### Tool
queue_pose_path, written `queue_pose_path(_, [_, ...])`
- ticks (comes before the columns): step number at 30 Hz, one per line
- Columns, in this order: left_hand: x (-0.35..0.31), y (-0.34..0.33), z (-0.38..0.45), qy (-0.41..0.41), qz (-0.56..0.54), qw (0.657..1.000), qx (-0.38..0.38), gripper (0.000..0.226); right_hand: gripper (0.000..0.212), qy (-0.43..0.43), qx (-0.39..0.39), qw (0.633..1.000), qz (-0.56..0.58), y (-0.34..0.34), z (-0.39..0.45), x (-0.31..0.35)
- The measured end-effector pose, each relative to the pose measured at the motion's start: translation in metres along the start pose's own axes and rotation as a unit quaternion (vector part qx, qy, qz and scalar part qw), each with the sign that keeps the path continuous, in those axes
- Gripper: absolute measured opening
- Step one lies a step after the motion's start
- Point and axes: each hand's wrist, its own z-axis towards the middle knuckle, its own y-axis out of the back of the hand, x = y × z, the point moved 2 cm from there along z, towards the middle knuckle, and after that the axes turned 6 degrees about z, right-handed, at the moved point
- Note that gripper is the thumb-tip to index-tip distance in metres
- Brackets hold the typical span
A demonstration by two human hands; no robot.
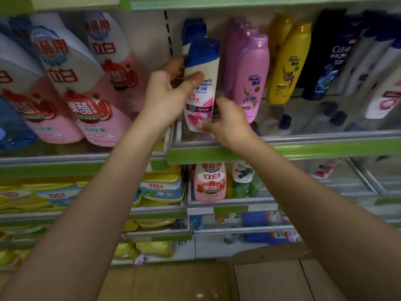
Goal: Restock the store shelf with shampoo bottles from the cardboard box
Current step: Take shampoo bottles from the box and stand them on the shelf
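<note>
A white shampoo bottle [201,88] with a blue cap and pink label stands upright at the front of the store shelf [303,146]. My left hand [167,94] grips its upper left side, thumb across the front. At the lower right corner, my right hand [227,122] pinches the bottle's base. More blue-capped bottles [193,31] stand right behind it. The cardboard box [275,276] sits on the floor at the bottom right, flaps open, its inside hidden.
Pink shampoo bottles [251,77], yellow bottles [288,61] and dark bottles [325,55] fill the shelf to the right. Large pink-and-white detergent bottles [91,105] stand on the left. Lower shelves hold yellow packs [160,187] and small bottles [209,183].
</note>
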Motion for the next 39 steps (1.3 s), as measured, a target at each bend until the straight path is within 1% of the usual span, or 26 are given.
queue_pose_path(3, [0.009, -0.002, 0.003, 0.014, -0.014, 1.0, -0.017, 0.036, 0.046, -0.008, -0.005, 0.999, -0.031, -0.003, 0.007, 0.001])
queue_pose_path(6, [0.017, -0.002, 0.009, 0.031, -0.013, 0.999, -0.02, 0.032, 0.043, -0.008, -0.005, 0.998, -0.063, -0.005, 0.014, 0.001])
queue_pose_path(10, [0.023, -0.005, 0.022, 0.032, -0.02, 0.999, -0.018, 0.025, 0.042, -0.012, -0.017, 0.997, -0.081, -0.011, 0.025, 0.0])
queue_pose_path(14, [0.029, -0.007, 0.03, 0.022, -0.013, 0.999, -0.022, 0.032, 0.044, -0.016, -0.016, 0.996, -0.087, -0.013, 0.032, -0.002])
queue_pose_path(17, [0.03, -0.007, 0.036, 0.011, 0.0, 1.0, -0.013, 0.03, 0.042, -0.023, -0.017, 0.996, -0.08, -0.015, 0.035, -0.002])
queue_pose_path(20, [0.03, -0.009, 0.041, -0.003, 0.012, 1.0, -0.008, 0.03, 0.04, -0.028, -0.016, 0.999, -0.044, -0.015, 0.037, -0.001])
queue_pose_path(24, [0.032, -0.01, 0.047, -0.013, 0.019, 1.0, -0.009, 0.032, 0.039, -0.027, -0.025, 0.998, -0.05, -0.017, 0.043, -0.002])
queue_pose_path(32, [0.036, -0.013, 0.052, -0.01, 0.029, 0.999, -0.018, 0.034, 0.039, -0.03, -0.02, 0.998, -0.055, -0.021, 0.049, -0.004])
queue_pose_path(37, [0.035, -0.013, 0.05, 0.007, 0.011, 1.0, -0.005, 0.028, 0.038, -0.041, -0.03, 0.999, -0.001, -0.02, 0.048, -0.006])
queue_pose_path(39, [0.034, -0.011, 0.05, 0.025, -0.011, 1.0, -0.003, 0.025, 0.042, -0.044, -0.029, 0.999, 0.007, -0.02, 0.045, -0.005])
